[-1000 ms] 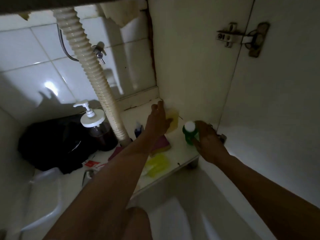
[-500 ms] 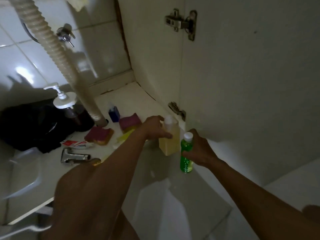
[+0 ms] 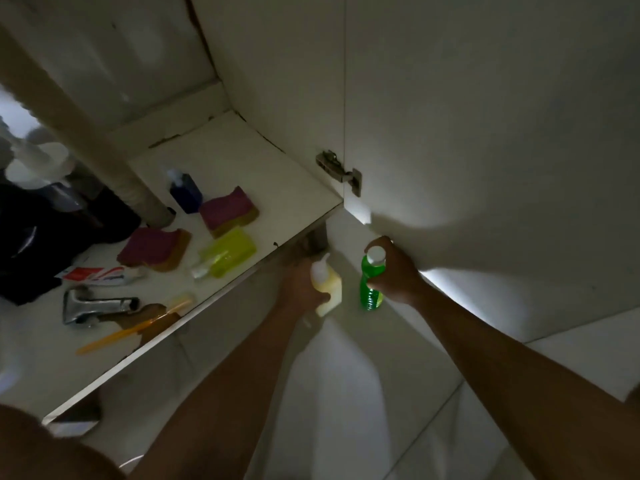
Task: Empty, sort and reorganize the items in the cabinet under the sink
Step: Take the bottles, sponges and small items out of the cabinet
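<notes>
The white door (image 3: 485, 133) is on the right. The shelf (image 3: 242, 157) on the left holds a black bag (image 3: 34, 244), a tap (image 3: 97, 306) and pink sponges (image 3: 228, 209). Just off its near right corner, the left hand (image 3: 301, 285) grips a yellow bottle (image 3: 327, 289) and the right hand (image 3: 394, 271) grips a green bottle (image 3: 372, 282).

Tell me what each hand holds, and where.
Left hand grips the yellow bottle round its body; right hand grips the green bottle round its upper half.
</notes>
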Available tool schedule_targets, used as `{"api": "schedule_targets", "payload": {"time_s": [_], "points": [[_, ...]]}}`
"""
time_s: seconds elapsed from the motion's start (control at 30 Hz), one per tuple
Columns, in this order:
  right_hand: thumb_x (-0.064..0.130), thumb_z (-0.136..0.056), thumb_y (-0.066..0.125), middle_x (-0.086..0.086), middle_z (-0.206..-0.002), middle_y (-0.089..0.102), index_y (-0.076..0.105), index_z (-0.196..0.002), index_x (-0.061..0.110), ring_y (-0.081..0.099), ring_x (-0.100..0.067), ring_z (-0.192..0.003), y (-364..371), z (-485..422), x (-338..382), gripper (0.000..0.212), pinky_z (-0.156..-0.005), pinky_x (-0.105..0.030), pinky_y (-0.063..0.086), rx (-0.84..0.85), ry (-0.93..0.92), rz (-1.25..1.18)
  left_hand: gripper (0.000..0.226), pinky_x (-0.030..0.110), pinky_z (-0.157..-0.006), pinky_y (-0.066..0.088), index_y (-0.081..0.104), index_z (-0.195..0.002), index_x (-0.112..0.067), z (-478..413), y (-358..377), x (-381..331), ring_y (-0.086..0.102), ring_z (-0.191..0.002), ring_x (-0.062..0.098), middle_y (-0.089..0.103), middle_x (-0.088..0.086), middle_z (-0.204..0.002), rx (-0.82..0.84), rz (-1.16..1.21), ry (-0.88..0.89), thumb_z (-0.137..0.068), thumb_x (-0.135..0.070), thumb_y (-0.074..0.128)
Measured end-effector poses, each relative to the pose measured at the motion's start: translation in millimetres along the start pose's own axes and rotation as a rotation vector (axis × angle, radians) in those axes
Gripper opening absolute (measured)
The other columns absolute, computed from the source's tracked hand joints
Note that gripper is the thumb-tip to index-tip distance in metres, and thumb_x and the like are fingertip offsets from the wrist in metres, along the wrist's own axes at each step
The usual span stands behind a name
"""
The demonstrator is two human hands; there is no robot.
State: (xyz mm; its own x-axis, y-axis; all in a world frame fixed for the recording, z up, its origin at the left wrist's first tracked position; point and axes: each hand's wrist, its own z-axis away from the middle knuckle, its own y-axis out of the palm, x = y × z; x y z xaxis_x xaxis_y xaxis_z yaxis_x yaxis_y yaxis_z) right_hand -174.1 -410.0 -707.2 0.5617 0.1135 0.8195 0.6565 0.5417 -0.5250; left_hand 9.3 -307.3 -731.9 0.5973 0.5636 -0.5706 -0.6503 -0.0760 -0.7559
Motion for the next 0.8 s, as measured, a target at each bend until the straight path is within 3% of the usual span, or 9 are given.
{"api": "schedule_targets", "payload": {"time_s": [0.1, 0.23, 0.37, 0.53, 0.63, 0.7, 0.8], "points": [[-0.001, -0.065, 0.072, 0.005, -0.103, 0.061, 0.051, -0.111, 0.03, 0.06, -0.02, -0.096, 11, -6, -8, 0.059, -0.075, -0.031, 0.052, 0.036, 0.009, 0.028, 0.076, 0.03, -0.093, 0.045, 0.054, -0.129, -0.01, -12, 14, 16, 0.058, -0.119, 0.026, 0.061, 0.009, -0.129, -0.074, -0.015, 0.001, -0.065, -0.028, 0.089], [-0.003, -0.072, 0.069, 0.004, -0.108, 0.061, 0.047, -0.119, 0.034, 0.06, -0.014, -0.09, 21, -12, -9, 0.064, -0.065, -0.02, 0.045, 0.081, -0.02, 0.063, 0.082, 0.026, -0.098, 0.039, 0.049, -0.136, -0.01, -22, 23, 24, 0.053, -0.123, 0.023, 0.058, 0.008, -0.133, -0.104, 0.012, -0.001, -0.067, -0.031, 0.089], [-0.002, -0.072, 0.068, 0.005, -0.104, 0.062, 0.047, -0.115, 0.037, 0.059, -0.008, -0.085, 24, -9, -6, 0.062, -0.063, -0.02, 0.048, 0.078, -0.012, 0.071, 0.087, 0.026, -0.1, 0.04, 0.045, -0.139, -0.011, -27, 21, 24, 0.052, -0.126, 0.022, 0.056, 0.007, -0.137, -0.05, -0.013, -0.019, -0.067, -0.033, 0.089], [-0.006, -0.07, 0.069, -0.001, -0.106, 0.061, 0.044, -0.114, 0.04, 0.061, -0.015, -0.082, 20, -3, -13, 0.069, -0.058, -0.024, 0.048, 0.142, 0.001, 0.095, 0.1, 0.03, -0.101, 0.041, 0.037, -0.144, -0.015, -23, 14, 25, 0.05, -0.128, 0.024, 0.053, 0.007, -0.138, 0.04, -0.09, -0.026, -0.062, -0.034, 0.091], [0.002, -0.072, 0.074, 0.003, -0.115, 0.06, 0.046, -0.119, 0.037, 0.06, -0.013, -0.093, 13, 2, -10, 0.065, -0.065, -0.019, 0.047, 0.162, -0.024, 0.127, 0.092, 0.036, -0.104, 0.04, 0.036, -0.146, -0.015, -19, 4, 23, 0.049, -0.129, 0.028, 0.051, 0.008, -0.139, 0.127, -0.147, -0.024, -0.069, -0.026, 0.087], [0.01, -0.076, 0.076, 0.009, -0.122, 0.06, 0.052, -0.124, 0.03, 0.06, -0.01, -0.104, 8, 7, 4, 0.057, -0.079, -0.017, 0.047, 0.096, -0.096, 0.105, 0.066, 0.037, -0.106, 0.042, 0.047, -0.138, -0.011, -19, -11, 20, 0.052, -0.127, 0.029, 0.056, 0.01, -0.133, 0.182, -0.236, 0.015, -0.081, -0.026, 0.076], [0.013, -0.081, 0.076, 0.01, -0.122, 0.065, 0.059, -0.122, 0.025, 0.06, -0.004, -0.114, -2, 3, 33, 0.045, -0.098, -0.026, 0.049, -0.016, -0.254, 0.057, 0.047, 0.036, -0.098, 0.046, 0.058, -0.126, -0.008, -18, -50, 0, 0.059, -0.117, 0.03, 0.061, 0.014, -0.127, 0.285, -0.347, 0.058, -0.087, -0.033, 0.067]]}}
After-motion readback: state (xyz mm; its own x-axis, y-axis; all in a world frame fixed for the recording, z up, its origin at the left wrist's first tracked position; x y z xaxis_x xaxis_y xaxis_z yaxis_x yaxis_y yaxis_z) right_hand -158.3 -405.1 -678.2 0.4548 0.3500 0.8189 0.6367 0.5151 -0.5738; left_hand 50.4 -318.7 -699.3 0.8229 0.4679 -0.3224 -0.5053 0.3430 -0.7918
